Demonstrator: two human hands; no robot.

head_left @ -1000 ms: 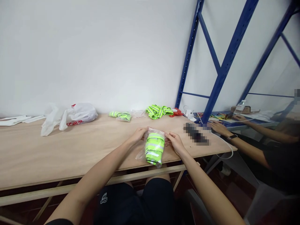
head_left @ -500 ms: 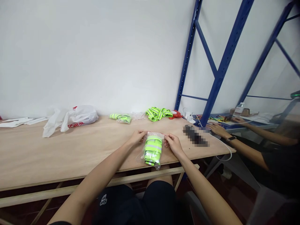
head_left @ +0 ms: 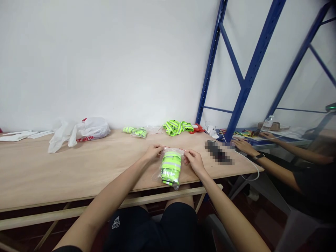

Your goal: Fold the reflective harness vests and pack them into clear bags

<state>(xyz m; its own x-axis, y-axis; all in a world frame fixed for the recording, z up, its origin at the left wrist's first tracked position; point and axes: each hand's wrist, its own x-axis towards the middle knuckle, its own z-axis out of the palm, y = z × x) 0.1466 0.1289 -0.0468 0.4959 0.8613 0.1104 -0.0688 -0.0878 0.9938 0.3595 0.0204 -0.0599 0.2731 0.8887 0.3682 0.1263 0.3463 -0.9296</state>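
Note:
A clear zip bag (head_left: 176, 187) with a red line along its top lies at the table's front edge. Inside it is a folded neon-yellow strap with silver reflective stripes (head_left: 171, 167). My left hand (head_left: 154, 152) pinches the bag's upper left corner. At the upper right corner, my right hand (head_left: 194, 161) holds the bag between thumb and fingers. The red-lined top edge stretches between both hands. Whether the seal is closed cannot be made out.
By the wall lie a white plastic bag (head_left: 93, 128), bagged neon straps (head_left: 138, 132), a loose neon strap pile (head_left: 176, 127) and a red item (head_left: 196, 128). A blurred dark object (head_left: 219, 153) lies right. A co-worker's arm (head_left: 275, 168) reaches in near the blue rack post (head_left: 243, 87).

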